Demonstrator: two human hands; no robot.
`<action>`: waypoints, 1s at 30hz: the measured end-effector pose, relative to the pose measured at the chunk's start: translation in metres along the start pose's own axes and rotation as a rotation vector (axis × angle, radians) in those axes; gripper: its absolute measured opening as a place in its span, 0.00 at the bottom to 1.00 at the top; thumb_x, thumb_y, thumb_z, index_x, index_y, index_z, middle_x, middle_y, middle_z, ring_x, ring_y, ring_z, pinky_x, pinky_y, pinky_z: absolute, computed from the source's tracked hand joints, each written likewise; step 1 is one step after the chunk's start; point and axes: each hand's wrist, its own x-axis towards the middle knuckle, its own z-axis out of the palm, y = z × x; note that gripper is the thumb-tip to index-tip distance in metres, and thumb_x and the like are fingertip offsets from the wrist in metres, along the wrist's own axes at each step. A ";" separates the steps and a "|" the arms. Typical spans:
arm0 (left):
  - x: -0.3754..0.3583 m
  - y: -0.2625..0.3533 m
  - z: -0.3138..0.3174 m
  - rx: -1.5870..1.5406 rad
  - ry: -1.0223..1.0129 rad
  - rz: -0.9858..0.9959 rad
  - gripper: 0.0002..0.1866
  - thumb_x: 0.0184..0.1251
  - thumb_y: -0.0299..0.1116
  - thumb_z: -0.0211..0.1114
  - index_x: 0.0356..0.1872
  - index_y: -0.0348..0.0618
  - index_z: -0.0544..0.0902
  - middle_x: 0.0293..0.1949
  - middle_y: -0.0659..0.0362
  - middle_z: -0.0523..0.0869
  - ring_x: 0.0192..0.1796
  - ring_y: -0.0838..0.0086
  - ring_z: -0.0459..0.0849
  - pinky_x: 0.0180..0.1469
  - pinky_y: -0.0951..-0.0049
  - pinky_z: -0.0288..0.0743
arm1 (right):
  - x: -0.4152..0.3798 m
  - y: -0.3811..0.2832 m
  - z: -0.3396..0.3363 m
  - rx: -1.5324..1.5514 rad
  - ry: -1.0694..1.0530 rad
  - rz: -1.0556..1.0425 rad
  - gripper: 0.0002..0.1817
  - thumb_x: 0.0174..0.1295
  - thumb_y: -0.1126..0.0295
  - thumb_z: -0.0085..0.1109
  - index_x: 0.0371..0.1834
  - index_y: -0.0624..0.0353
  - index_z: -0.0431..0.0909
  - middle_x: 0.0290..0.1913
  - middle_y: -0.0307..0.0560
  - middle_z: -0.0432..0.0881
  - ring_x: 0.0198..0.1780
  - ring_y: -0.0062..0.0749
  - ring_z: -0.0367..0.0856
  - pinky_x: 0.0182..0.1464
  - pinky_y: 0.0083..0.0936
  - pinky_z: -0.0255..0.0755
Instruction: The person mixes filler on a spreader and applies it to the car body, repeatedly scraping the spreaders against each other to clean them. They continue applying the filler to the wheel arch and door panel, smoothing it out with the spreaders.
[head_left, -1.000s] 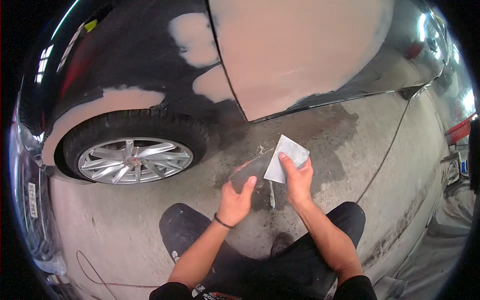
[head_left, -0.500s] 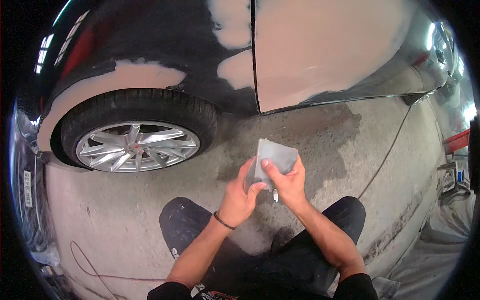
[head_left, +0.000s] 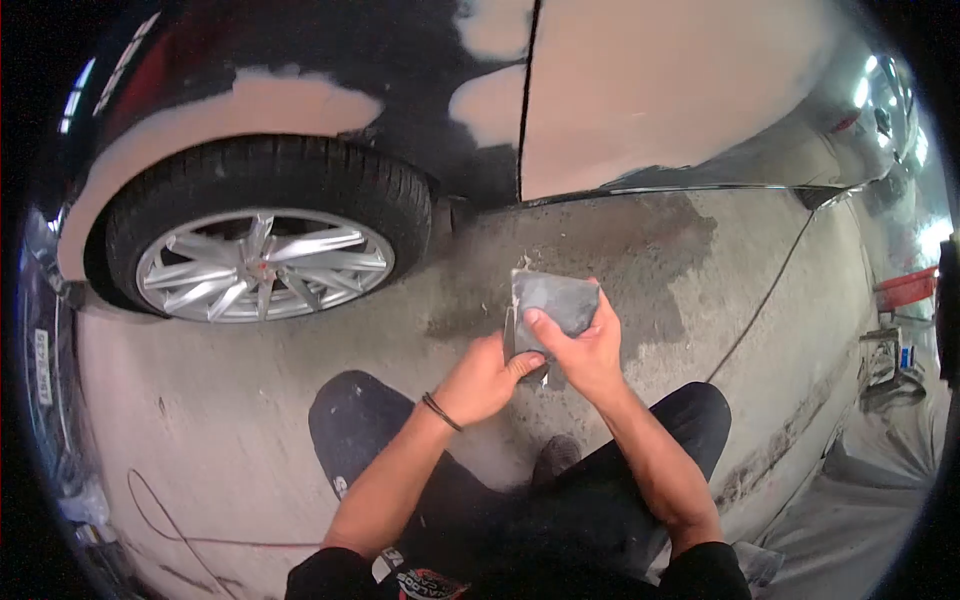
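In my right hand (head_left: 590, 345) is a flat, grey, roughly square filler spreader (head_left: 560, 300), its thumb pressed on the face and the fingers behind. Pale crumbs of residue cling to its left edge and upper left corner. My left hand (head_left: 485, 378) is closed on a second, darker thin flat piece (head_left: 511, 335), seen nearly edge-on against that left edge. Its kind I cannot tell. Both hands are close together between my knees, over the concrete floor (head_left: 470, 320).
Ahead stands a dark car with pinkish-beige filler (head_left: 680, 90) on its door and wheel arch. Its silver wheel (head_left: 265, 265) is front left. A hose (head_left: 770, 285) and a dark damp patch (head_left: 640, 260) mark the floor. Grey sheeting (head_left: 860, 470) lies at right, near a red object (head_left: 907, 290).
My view has shifted slightly, so the car sits higher. The grey spreader is tilted more to the right, and my left hand has slipped a little lower along its left edge.
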 end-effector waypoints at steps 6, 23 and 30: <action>0.004 -0.024 -0.001 -0.234 -0.360 -0.093 0.27 0.81 0.45 0.69 0.64 0.29 0.82 0.52 0.44 0.92 0.57 0.62 0.89 0.63 0.59 0.80 | -0.003 -0.018 -0.025 -0.216 -0.238 -0.061 0.20 0.73 0.65 0.73 0.62 0.63 0.80 0.49 0.41 0.91 0.49 0.21 0.85 0.51 0.27 0.82; 0.024 -0.009 -0.025 -0.708 -0.006 -0.299 0.21 0.78 0.42 0.75 0.56 0.32 0.88 0.48 0.58 0.92 0.50 0.77 0.88 0.55 0.71 0.82 | -0.004 -0.031 -0.063 -0.464 -0.516 0.203 0.19 0.81 0.74 0.52 0.72 0.54 0.79 0.62 0.52 0.86 0.59 0.41 0.86 0.62 0.31 0.77; 0.037 -0.032 -0.018 -0.797 0.004 -0.473 0.25 0.79 0.48 0.73 0.60 0.34 0.86 0.52 0.56 0.91 0.56 0.75 0.87 0.62 0.67 0.78 | -0.004 -0.030 -0.080 -0.933 -0.375 -0.365 0.22 0.72 0.80 0.58 0.66 0.46 0.87 0.64 0.47 0.84 0.69 0.50 0.78 0.75 0.47 0.66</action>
